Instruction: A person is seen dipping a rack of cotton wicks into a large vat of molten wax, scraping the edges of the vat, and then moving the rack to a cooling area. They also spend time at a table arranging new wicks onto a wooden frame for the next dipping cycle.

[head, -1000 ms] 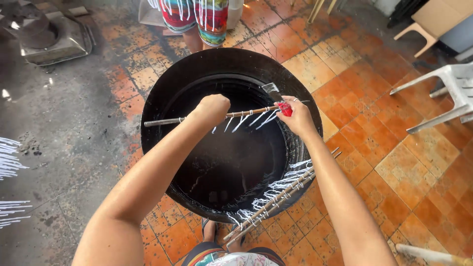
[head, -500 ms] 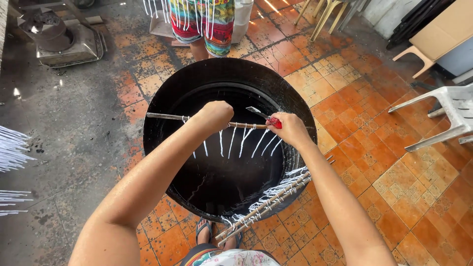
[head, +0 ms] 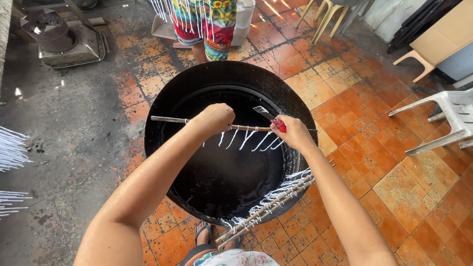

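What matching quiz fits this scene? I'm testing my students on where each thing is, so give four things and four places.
Things:
1. left hand
2. right hand
3. spare sticks
4. white chair

Places:
A. laid across the tub's near rim
B. on the tiles at far right
C. gripping the stick over the tub
D. holding a red-handled knife

Pairs: 1-C, 2-D, 3-A, 4-B
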